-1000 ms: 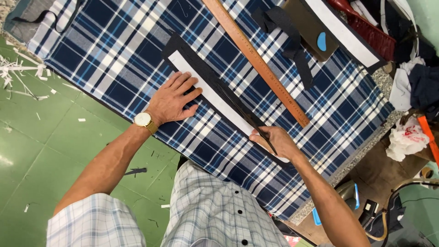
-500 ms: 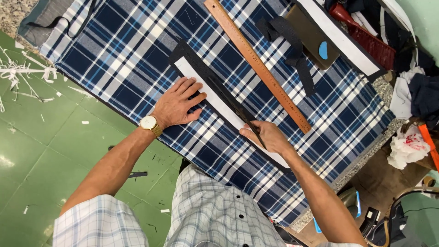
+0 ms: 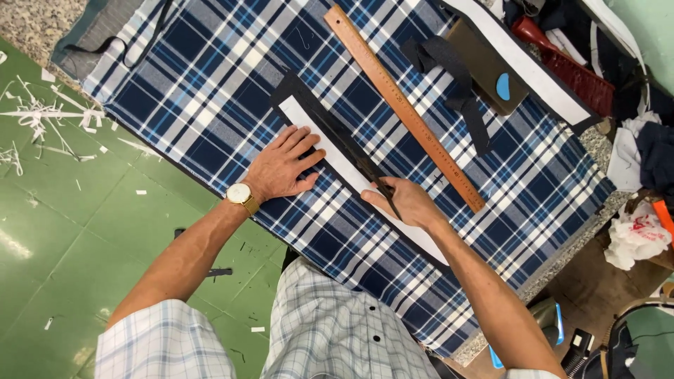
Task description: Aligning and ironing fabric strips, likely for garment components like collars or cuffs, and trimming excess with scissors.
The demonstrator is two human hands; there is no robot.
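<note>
A blue, white and black plaid cloth [image 3: 210, 84] covers the table. On it lies a long white strip [image 3: 337, 154] backed by a black strip [image 3: 309, 105], running diagonally. My left hand [image 3: 281, 168], with a gold watch at the wrist, presses flat on the cloth and the white strip's near edge, fingers spread. My right hand [image 3: 404, 203] grips a thin dark pen-like tool [image 3: 382, 188] with its tip on the strips; what the tool is I cannot tell.
A long wooden ruler [image 3: 400, 105] lies diagonally beyond the strips. Farther back are black strips [image 3: 456, 84], a brown pad with a blue chalk piece [image 3: 503, 85] and another white strip [image 3: 526, 60]. White scraps [image 3: 42, 119] litter the green floor at left. Cluttered items lie at right.
My right hand with the tool has slid along the strip toward my left hand. The left hand stays pressed in place.
</note>
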